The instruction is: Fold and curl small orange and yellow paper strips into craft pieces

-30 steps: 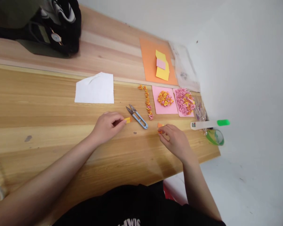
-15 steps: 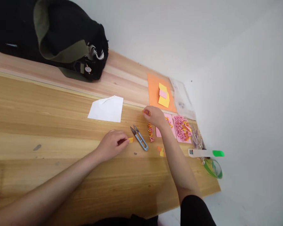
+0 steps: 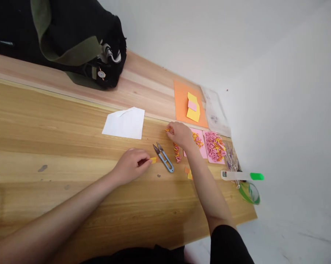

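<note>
My left hand (image 3: 132, 165) hovers low over the wooden table, thumb and fingers pinching small yellow-orange paper strips (image 3: 153, 160). Just right of those strips lie blue-handled thread snips (image 3: 164, 157), blades pointing away from me. My right hand (image 3: 181, 135) is closed at the far end of a row of small curled pink and orange paper pieces (image 3: 177, 153). Orange bits (image 3: 168, 129) poke out at its fingertips; their exact shape is hard to make out. Below my right forearm sit small orange and yellow paper squares (image 3: 187, 172), partly covered by the arm.
A white paper sheet (image 3: 124, 124) lies left of the snips. Pink sheets carry piles of curled pieces (image 3: 215, 146) at right. Behind are an orange sheet (image 3: 181, 106) and a black bag (image 3: 80, 22). A green tape roll (image 3: 249, 193) and a white-green tool (image 3: 241, 176) sit at the right edge.
The whole view has shifted slightly. My right hand's fingers have turned a little, and the bits at its fingertips look more orange than before. My left hand keeps its pinch on the strips.
</note>
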`<state>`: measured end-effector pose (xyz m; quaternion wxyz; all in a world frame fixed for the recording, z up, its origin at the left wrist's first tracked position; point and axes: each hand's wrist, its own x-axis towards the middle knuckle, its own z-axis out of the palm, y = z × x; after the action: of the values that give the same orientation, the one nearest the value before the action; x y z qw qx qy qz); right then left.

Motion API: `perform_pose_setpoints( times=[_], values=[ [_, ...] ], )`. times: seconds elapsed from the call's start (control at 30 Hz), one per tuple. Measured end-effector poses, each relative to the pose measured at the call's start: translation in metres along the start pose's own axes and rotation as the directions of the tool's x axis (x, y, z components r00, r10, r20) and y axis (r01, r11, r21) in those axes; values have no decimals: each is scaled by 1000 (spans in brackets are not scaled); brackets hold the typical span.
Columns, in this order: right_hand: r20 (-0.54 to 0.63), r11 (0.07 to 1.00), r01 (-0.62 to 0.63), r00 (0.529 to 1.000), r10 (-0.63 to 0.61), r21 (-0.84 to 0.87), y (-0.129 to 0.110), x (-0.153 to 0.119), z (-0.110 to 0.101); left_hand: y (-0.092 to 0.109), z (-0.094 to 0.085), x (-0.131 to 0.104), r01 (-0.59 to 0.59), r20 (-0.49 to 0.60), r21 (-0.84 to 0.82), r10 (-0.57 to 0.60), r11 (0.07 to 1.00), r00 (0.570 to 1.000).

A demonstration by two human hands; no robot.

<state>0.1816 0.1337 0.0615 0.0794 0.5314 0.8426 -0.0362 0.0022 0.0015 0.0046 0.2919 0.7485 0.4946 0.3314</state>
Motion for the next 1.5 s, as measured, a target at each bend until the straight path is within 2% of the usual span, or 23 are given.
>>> perform_pose_setpoints(
  times=[0.5, 0.8, 1.5],
  values=[
    [-8, 1000, 9, 1000, -10, -22, 3, -8, -1, 0, 0, 0, 26, 24, -7, -26, 1000, 999],
    [-24, 999, 20, 1000, -19, 40, -1, -5, -2, 1, -1, 1, 20, 16, -6, -20, 1000, 1000],
    [-47, 998, -50, 998, 48, -36, 0, 3, 6, 1, -1, 0, 29, 15, 1, -29, 1000, 999]
  ],
)
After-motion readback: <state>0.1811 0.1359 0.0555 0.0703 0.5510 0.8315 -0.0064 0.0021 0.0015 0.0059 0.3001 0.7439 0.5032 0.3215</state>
